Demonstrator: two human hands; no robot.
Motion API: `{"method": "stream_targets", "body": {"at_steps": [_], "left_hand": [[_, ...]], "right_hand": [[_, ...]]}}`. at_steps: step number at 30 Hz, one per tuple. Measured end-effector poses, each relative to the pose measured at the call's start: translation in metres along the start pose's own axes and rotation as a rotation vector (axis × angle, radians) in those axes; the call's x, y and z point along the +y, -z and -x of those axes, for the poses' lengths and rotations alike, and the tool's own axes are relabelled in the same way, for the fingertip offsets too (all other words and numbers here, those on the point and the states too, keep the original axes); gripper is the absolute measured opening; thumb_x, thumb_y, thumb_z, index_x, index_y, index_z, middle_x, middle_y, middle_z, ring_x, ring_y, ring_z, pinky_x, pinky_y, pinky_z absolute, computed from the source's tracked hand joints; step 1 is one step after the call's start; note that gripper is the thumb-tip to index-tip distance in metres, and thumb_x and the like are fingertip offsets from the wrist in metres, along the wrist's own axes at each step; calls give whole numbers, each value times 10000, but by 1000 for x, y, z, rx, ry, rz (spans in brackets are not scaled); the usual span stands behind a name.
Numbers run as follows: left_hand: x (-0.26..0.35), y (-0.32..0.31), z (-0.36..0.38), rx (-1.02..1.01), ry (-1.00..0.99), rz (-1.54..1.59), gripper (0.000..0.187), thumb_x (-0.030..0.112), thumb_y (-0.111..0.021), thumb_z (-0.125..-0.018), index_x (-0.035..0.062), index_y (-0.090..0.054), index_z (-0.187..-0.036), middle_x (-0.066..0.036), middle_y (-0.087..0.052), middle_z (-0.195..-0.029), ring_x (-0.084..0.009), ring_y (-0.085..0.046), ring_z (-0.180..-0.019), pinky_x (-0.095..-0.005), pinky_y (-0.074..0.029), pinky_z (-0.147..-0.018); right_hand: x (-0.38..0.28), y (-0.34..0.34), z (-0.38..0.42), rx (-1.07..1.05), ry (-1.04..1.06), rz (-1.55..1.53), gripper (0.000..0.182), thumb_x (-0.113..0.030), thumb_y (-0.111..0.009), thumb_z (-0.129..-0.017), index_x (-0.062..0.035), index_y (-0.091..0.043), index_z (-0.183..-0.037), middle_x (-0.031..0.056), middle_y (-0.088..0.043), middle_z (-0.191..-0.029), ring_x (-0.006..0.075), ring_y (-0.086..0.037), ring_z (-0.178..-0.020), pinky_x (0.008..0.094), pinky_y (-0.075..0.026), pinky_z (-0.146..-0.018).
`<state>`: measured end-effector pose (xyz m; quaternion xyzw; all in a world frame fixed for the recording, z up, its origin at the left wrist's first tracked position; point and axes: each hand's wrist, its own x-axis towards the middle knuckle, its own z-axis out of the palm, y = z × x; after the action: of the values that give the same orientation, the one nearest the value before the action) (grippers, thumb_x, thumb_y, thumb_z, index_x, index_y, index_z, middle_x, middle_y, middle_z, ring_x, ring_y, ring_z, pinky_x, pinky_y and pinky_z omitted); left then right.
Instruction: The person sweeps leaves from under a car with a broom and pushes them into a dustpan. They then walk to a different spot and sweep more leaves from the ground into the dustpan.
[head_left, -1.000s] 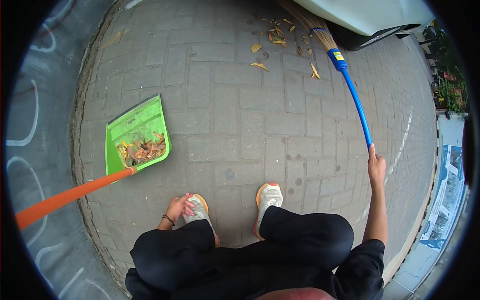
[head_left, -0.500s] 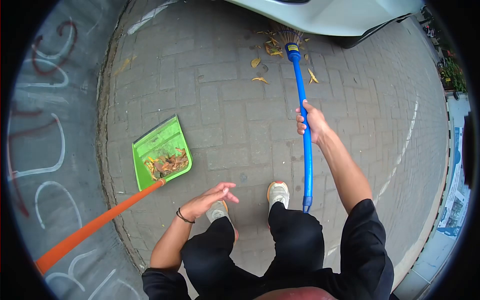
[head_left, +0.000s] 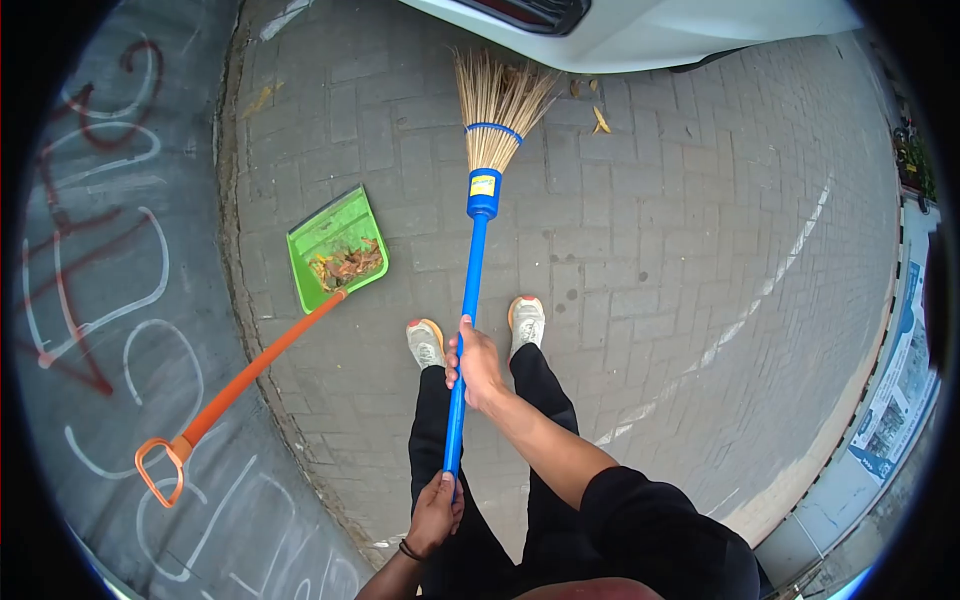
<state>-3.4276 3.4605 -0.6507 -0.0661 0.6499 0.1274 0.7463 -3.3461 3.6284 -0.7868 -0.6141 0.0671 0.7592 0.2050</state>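
Observation:
I hold a broom with a blue handle and straw bristles in both hands, standing on grey paving. My right hand grips the handle near its middle. My left hand is closed around the handle's lower end, close to my body. The bristles reach toward a white car at the top. A few dry leaves lie to the right of the bristles, by the car. A green dustpan with leaves in it lies on the ground to my left, its orange handle resting loose.
A wall with painted graffiti runs along the left, its base beside the dustpan. A white painted line crosses the paving on the right. A poster board stands at the far right edge.
My left hand, free before, has taken the end of the broom handle. The broom has swung to the middle in front of me, and I have straightened up.

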Motion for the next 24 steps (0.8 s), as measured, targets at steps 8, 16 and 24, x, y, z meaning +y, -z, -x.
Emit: {"method": "stream_targets", "body": {"at_steps": [8,16,24], "left_hand": [[105,-63,-128,-50,-391,-277,326,348,-347,-1005,58,-450,-897,11,-390,-612,-70,-357,-410,-242,-334,-355],[173,-86,-145,35,-525,-662,371,302,-378,-975,52,-452,-1240,-98,-505,-663,-222,-514,-534,-364,-426,-507],[-26,75,49,523,-328,-993,249,317,-441,-952,79,-514,-949,-162,-534,-541,-404,-569,-533,-477,-419,-492]], "right_hand": [[-150,12,-95,146,424,203,444,-468,-393,-961,-42,-453,-851,26,-446,-573,132,-443,-429,291,-379,-376],[-209,47,-160,340,479,525,406,-340,-371,-982,10,-480,-808,97,-518,-642,194,-539,-493,341,-468,-435],[36,-10,-3,-177,89,543,328,-282,-624,-866,31,-568,-785,110,-614,-652,178,-620,-549,318,-520,-469]]}}
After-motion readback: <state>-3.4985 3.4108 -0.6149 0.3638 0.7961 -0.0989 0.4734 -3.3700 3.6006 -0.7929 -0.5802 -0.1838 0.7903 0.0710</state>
